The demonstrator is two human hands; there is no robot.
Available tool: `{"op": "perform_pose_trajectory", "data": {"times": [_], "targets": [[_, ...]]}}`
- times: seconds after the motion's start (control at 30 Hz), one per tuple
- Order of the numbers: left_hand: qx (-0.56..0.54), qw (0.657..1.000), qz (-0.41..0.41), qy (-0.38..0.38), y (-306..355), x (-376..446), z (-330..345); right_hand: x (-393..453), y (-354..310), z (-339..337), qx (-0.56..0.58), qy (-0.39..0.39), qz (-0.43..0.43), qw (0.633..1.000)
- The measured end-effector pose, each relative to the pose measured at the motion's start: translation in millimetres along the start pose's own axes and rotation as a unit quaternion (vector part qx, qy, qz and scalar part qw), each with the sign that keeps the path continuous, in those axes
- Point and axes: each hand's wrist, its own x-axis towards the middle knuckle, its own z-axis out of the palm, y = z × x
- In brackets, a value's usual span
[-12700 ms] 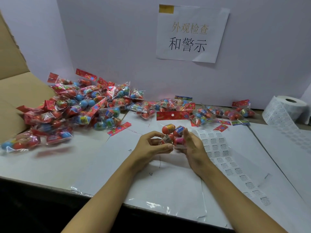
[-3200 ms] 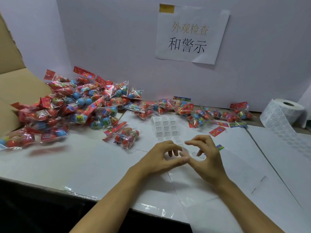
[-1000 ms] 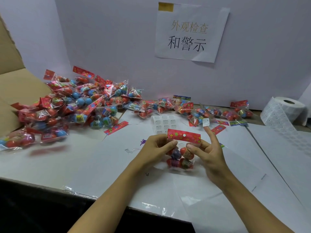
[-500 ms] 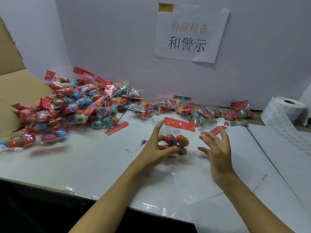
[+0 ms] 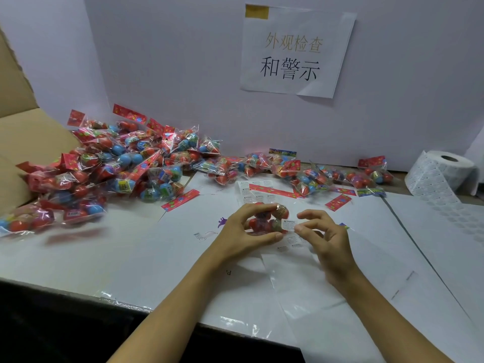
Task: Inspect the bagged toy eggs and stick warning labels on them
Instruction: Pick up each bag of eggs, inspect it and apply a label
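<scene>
While crinkly, clear bag of eggs point(image 5: 267, 218) in left hand point(image 5: 243, 231).

The scene is seen from a single head-worn view, aimed forward and down across the worktop point(image 5: 78, 260) from its near edge. Both forearms are taken in at close range, and the back wall point(image 5: 170, 61) fills the upper frame.

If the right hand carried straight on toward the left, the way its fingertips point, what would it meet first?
The right hand pinches a warning label pointing left. Its first contact would likely be the bag of toy eggs gripped by the left hand; the label's edge already looks at the bag, though depth is unclear.
</scene>
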Motion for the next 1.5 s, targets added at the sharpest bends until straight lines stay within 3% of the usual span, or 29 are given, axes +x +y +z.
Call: {"op": "perform_pose_trajectory", "data": {"times": [0.7, 1.2, 1.43, 1.5], "targets": [[0.029, 0.999, 0.046, 0.000, -1.9, 4.1, -0.7, -1.6, 0.6, 0.1, -0.067, -0.038, -0.009, 0.997], [0.026, 0.997, 0.062, 0.023, -6.5, 6.5, 4.7, -0.5, 5.2, 4.6, -0.172, 0.045, -0.077, 0.981], [-0.040, 0.996, 0.053, 0.056, -7.4, 7.1, 2.7, 4.9, 10.3, 0.4, -0.107, 0.096, -0.003, 0.990], [-0.050, 0.996, 0.051, 0.059, -7.4, 6.9, 2.1, 3.0, 7.1, 0.8, -0.077, 0.079, 0.022, 0.994]]}}
